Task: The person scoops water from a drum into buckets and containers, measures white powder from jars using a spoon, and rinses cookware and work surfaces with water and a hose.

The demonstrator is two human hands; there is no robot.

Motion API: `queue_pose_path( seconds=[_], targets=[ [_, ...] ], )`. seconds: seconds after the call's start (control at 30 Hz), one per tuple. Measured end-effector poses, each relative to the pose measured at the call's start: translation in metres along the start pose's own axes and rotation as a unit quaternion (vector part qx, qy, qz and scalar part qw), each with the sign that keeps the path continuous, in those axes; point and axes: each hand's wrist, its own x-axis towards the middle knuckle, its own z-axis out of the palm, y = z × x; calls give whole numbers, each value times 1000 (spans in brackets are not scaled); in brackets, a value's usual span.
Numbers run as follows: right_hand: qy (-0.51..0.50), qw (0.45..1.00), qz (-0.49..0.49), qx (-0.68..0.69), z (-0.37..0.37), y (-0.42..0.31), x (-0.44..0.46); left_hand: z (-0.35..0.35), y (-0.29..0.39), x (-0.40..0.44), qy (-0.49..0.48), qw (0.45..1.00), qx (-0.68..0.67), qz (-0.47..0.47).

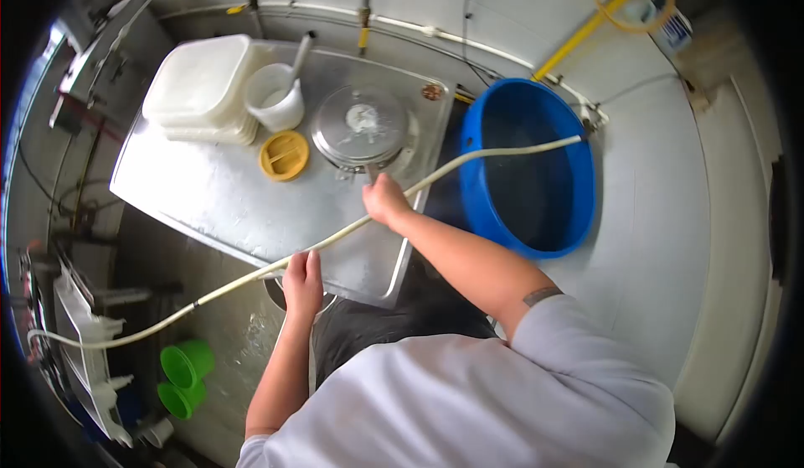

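A long cream-coloured hose (444,169) runs across the view, its free end over a large blue tub (474,191). My left hand (303,285) is closed on the hose at the near edge of the metal counter. Farther along, my right hand (387,201) is closed where the hose crosses it; its fingers are partly hidden. Just beyond that hand is the short handle of a round, lidded metal vessel (352,133). I cannot tell whether the hand touches the handle. No water shows at the hose end.
The metal counter (201,204) holds stacked white containers (197,82), a white jug (280,112) with a handled tool inside, and a yellow lid (284,156). Green buckets (186,363) stand low on the left. A yellow pole (578,36) leans behind the tub.
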Motion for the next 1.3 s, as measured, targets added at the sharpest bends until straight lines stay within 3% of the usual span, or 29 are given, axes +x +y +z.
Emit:
queue_pose_path(
  seconds=[0.1,0.17,0.2,0.23,0.27,0.3,0.37,0.4,0.47,0.5,0.57,0.63,0.7,0.77,0.8,0.87,0.9,0.93,0.97,1.03,1.1,1.17,1.23,1.3],
  targets=[
    [2,999,27,40,-1,0,4,41,94,45,-68,986,85,127],
    [-81,991,-3,107,-7,5,10,78,120,91,-111,958,175,196],
    [-88,990,-10,112,-17,7,7,95,142,104,-158,976,139,60],
    [-167,966,2,197,-31,7,-1,113,160,109,-196,973,94,-80],
    [-247,929,13,277,-47,8,-10,121,179,107,-178,976,95,-85],
    [-324,877,27,354,-64,11,-18,127,203,103,-223,953,164,-121],
    [-327,882,7,339,-106,50,-36,143,198,116,-260,922,237,-164],
    [-236,921,-42,309,-122,85,-32,158,150,136,-259,917,289,-89],
    [83,962,-202,163,-184,151,-17,184,93,150,-223,803,545,97],
    [173,961,-97,195,-218,177,-8,187,108,138,-221,802,548,86],
    [287,956,3,55,-265,286,24,183,159,111,-92,924,363,-80],
    [312,930,133,140,-285,445,48,186,153,109,-77,926,362,-79],
    [304,884,354,-12,-309,516,36,190,156,106,-54,927,359,-91],
    [314,852,419,30,-262,688,32,191,155,108,-52,928,355,-97],
    [251,851,413,205,-266,642,35,192,155,106,-53,930,351,-95],
    [103,731,452,501,-278,525,42,191,148,110,-53,932,348,-90],
    [-43,749,427,506,-289,442,57,192,132,115,-54,932,351,-68],
    [-188,722,364,557,-279,434,76,193,124,116,-54,933,354,-46],
    [-294,722,291,554,-291,350,77,194,129,112,-51,934,351,-49],
    [-355,701,177,593,-288,233,71,193,152,109,-49,928,361,-78],
    [-243,722,100,640,-286,169,62,192,157,108,-56,924,370,-74],
    [-217,740,77,632,-294,167,63,191,156,108,-60,922,376,-72],
    [-50,849,104,515,-292,219,71,190,151,108,-64,918,390,-39],
    [15,897,192,397,-290,322,74,188,160,104,-61,919,386,-53]
  ],
)
